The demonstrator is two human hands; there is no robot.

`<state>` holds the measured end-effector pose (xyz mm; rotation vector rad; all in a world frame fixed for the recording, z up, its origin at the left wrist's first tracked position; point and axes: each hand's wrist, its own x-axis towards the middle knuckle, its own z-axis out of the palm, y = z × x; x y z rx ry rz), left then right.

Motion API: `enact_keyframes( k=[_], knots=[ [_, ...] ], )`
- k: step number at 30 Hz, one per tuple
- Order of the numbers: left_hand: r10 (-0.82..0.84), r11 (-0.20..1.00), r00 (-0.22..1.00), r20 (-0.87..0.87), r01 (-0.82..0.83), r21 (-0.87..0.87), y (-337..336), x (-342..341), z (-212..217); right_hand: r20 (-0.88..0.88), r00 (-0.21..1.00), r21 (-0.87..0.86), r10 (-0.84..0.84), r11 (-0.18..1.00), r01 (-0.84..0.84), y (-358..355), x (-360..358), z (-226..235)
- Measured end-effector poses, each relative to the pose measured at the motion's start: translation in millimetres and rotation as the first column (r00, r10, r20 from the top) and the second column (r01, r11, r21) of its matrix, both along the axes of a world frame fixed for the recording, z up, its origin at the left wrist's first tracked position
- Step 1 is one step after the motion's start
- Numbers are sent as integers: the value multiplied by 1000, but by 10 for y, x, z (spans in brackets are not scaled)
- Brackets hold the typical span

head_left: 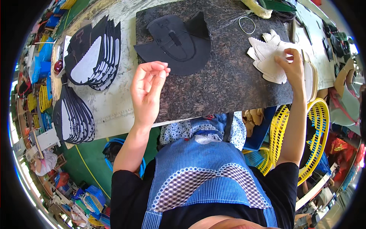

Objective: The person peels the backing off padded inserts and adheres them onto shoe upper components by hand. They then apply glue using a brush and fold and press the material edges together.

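My left hand [148, 95] is raised over the near edge of the dark stone slab [232, 76], its thumb and fingertips drawn together in a pinch. Whatever they hold, if anything, is too small to make out. Just beyond it lies a black cut shoe-upper piece [179, 42], spread flat on the slab with a darker inner outline. On the right, my right hand [294, 68] reaches onto a fanned pile of white zigzag-edged pieces [267, 57]. Its thumb and fingers are closed at the top white piece, and the grip itself is partly hidden.
At left, stacked black-and-white pieces [93, 57] lie on the white table, with a second bundle [74, 116] hanging at its edge. A thin ring [246, 25] and loose threads sit at the slab's far side. Yellow baskets [278, 126] and a blue bin [263, 131] stand below right.
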<state>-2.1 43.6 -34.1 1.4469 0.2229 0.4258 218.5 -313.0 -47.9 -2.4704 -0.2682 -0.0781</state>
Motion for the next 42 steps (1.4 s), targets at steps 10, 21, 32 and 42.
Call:
enact_keyframes(
  k=[10,21,32,42],
  knots=[
    [-98,994,995,22,100,-53,-7,12,-28,-278,961,76,-8,997,30,82,81,196],
    [73,419,966,-249,197,886,-79,1237,175,228,956,192,185,954,-230,720,-394,287],
    [15,688,956,-292,202,697,-158,1252,-20,260,787,-30,560,819,-573,1335,-411,235],
    [96,784,989,-109,-7,621,-217,1051,-155,318,660,-216,680,730,-648,1644,-159,111]
  ],
)
